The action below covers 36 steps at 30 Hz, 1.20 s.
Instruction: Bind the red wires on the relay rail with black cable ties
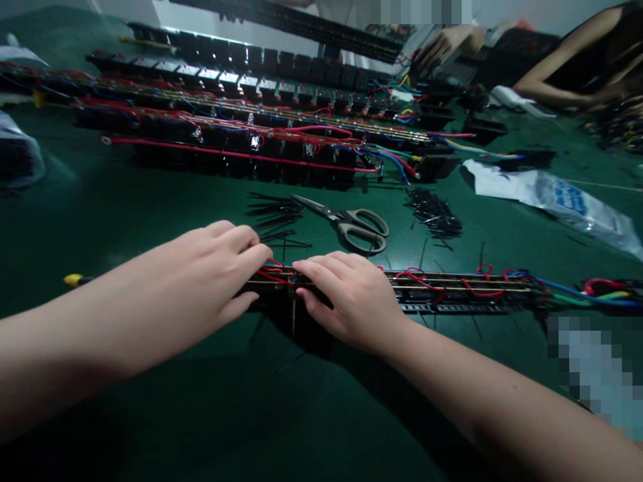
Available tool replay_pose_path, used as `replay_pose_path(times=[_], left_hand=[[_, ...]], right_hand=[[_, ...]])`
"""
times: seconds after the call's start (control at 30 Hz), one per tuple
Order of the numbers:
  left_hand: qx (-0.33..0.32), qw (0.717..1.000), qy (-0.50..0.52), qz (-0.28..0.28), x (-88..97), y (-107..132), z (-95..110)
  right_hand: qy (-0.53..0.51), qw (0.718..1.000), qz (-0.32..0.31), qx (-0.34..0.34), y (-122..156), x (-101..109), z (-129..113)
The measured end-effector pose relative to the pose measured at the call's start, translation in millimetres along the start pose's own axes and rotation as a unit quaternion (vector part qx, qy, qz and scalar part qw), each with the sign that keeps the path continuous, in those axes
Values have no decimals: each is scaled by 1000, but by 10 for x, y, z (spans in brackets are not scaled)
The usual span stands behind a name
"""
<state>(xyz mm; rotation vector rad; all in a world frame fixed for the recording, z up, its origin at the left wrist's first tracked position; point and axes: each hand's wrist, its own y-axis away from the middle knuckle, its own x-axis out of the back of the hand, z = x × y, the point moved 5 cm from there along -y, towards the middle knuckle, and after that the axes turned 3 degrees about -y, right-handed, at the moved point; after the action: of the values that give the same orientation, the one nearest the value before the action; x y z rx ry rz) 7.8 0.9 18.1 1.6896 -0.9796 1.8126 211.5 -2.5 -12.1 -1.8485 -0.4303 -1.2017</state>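
Fingers (261, 258) hiding wired strip (452, 288) middle, grip unclear

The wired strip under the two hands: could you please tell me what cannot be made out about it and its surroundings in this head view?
- What the fingertips of the left hand and right hand pinch on the wired strip: hidden by the hands themselves.
- The strip's right end: cut off by the picture edge.
- The lower right corner: pixelated.
- Print on the plastic bag: too small.
- The co-worker's hand: what it holds is dark and blurred.
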Motion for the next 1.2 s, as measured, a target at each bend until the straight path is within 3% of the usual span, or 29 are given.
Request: replay_pose_path(times=[0.17,0.3,0.43,0.6,0.8,1.2], left_hand=[[22,998,-21,-46,-72,104,-139],[8,998,-8,-62,-92,-1,-121],[11,995,26,-97,-167,-138,-92],[53,987,93,-117,-232,-223,-116],[123,970,78,-192,-276,-90,-277],[92,968,159,-172,-360,-240,-290]], right_hand=[[18,1000,9,2,8,4,3],[35,999,35,-12,19,37,8],[52,995,85,19,22,95,-51],[35,998,48,15,31,43,-32],[29,998,50,10,37,39,-21],[22,993,82,85,30,69,-122]])
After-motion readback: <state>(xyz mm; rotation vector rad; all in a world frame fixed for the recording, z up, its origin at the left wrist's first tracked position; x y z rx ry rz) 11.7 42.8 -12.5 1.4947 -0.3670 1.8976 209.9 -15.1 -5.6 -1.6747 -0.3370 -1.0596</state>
